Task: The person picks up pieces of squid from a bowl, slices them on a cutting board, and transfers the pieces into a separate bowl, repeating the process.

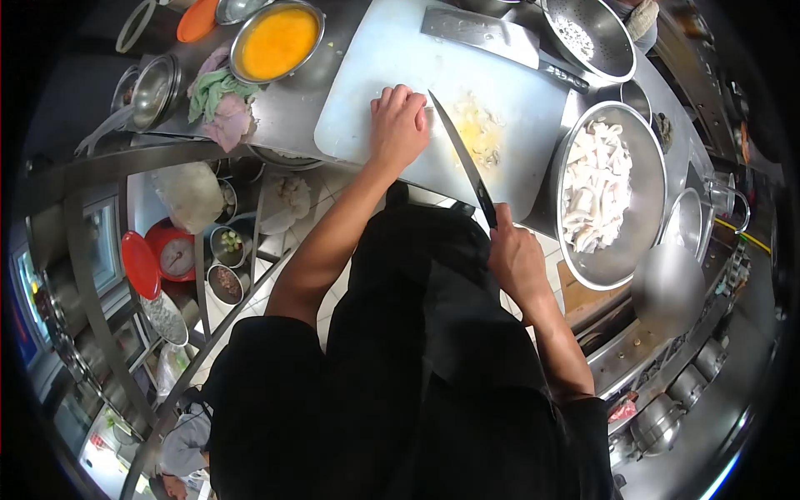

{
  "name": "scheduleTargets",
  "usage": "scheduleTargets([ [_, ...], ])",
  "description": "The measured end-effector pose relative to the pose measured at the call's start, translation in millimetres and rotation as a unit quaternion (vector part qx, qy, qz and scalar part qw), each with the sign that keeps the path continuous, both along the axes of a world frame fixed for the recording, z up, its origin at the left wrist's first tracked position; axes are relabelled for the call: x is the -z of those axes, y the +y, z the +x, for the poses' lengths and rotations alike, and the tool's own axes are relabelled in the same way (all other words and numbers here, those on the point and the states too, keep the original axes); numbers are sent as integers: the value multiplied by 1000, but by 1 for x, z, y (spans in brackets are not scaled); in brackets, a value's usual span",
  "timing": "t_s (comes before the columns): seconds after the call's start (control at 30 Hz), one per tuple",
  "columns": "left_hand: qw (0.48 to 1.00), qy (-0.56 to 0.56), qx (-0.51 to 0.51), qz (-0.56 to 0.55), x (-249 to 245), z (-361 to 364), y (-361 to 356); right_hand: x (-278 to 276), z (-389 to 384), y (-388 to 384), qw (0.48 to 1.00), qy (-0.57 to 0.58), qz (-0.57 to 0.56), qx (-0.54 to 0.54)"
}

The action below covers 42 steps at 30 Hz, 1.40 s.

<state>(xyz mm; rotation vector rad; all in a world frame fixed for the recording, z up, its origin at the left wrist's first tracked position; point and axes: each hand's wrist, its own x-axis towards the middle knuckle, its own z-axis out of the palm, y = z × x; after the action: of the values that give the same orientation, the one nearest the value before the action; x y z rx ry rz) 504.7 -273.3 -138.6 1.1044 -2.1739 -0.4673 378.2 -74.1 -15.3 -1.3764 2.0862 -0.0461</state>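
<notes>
A white cutting board [358, 108] lies on the metal counter. My right hand [518, 254] is wrapped round the black handle of a long knife [460, 142], whose blade reaches over the board with its tip up near my left hand. My left hand [400, 125] rests on the board with its fingers curled together; what they press on, if anything, is too small to make out. Right of the blade lies a pile of small pale yellowish pieces [479, 137]. A broad cleaver [483, 35] with a black handle lies at the board's far edge.
At the right stands a large metal bowl [646, 200] of white strips, with a colander [612, 37] beyond it. A bowl of orange liquid [279, 43] and crumpled cloths [225, 104] sit at the left. Another person [185, 442] is at the lower left.
</notes>
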Motion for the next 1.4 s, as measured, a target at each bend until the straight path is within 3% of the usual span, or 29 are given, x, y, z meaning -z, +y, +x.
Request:
scheduleTargets([
  [0.2,1000,1,5,-16,2,-1,-1,19,11,-14,999,20,-20,-36],
  [0.4,1000,-6,21,8,4,1,-1,68,17,-97,994,13,-105,-22],
  [0.6,988,130,56,65,1,25,-7,59,-1,-87,988,61,-138,12],
  [0.63,985,148,59,73,-1,29,-6,41,0,-84,993,60,-99,16],
  [0.87,993,102,55,22,2,22,-3,-7,24,-52,997,64,-9,-48],
  [1.03,994,87,43,46,2,22,-2,14,30,-47,996,58,-8,-63],
  [1.17,992,106,45,46,0,24,-4,78,28,-103,990,28,-133,-42],
  [1.33,980,167,60,91,4,35,-2,66,10,-113,988,96,-106,-62],
  [1.4,981,165,47,94,3,41,3,46,4,-102,993,89,-72,-22],
])
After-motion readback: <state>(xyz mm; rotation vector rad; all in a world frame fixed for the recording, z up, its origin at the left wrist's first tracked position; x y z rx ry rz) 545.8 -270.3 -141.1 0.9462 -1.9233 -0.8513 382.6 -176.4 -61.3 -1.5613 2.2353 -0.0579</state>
